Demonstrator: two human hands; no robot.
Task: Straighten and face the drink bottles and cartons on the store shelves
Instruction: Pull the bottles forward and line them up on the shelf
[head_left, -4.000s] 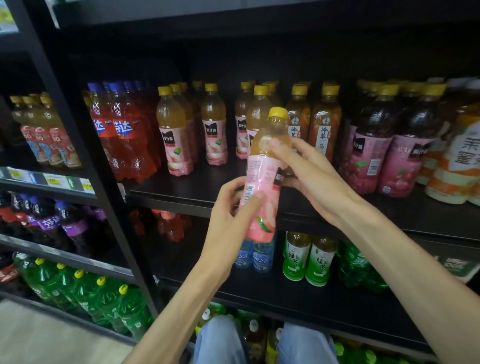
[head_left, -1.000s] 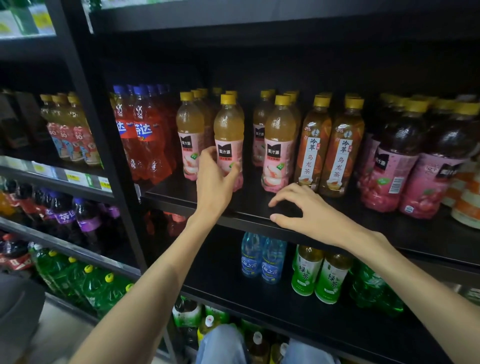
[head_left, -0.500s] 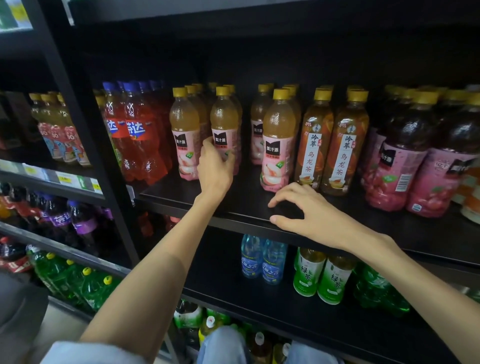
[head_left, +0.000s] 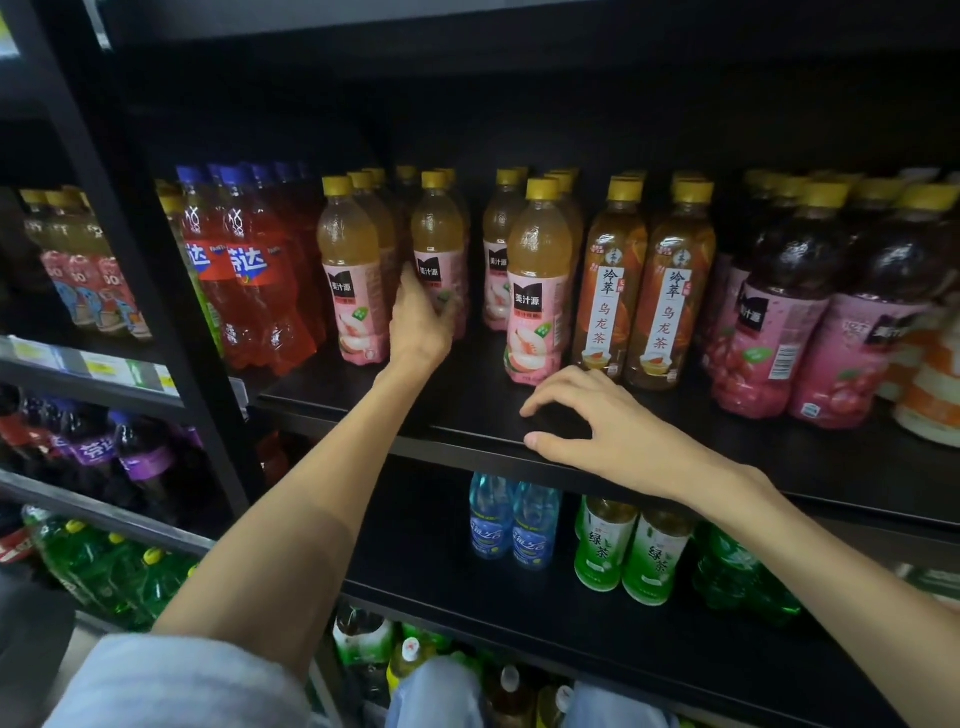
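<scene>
Pink-labelled and yellow-capped, the peach bottle (head_left: 438, 254) I am working on holds cloudy orange juice and stands upright on the black shelf (head_left: 467, 410). My left hand (head_left: 422, 325) grips its lower label, fingers curled round the front. Just left of that hand stands another peach bottle (head_left: 353, 275), with more in rows behind. My right hand (head_left: 597, 428) rests open on the shelf's front edge, fingers spread and arched, thumb along the lip, holding nothing. Just beyond its fingertips stands a third peach bottle (head_left: 537, 283), set further forward than the gripped one. Right of it I count two front oolong tea bottles (head_left: 610, 283), amber inside, then two dark grape bottles (head_left: 763, 317). Far left of my left hand are red soda bottles (head_left: 244, 270). Below my right hand I count two blue water bottles (head_left: 511, 522) and two green tea bottles (head_left: 631, 551).
</scene>
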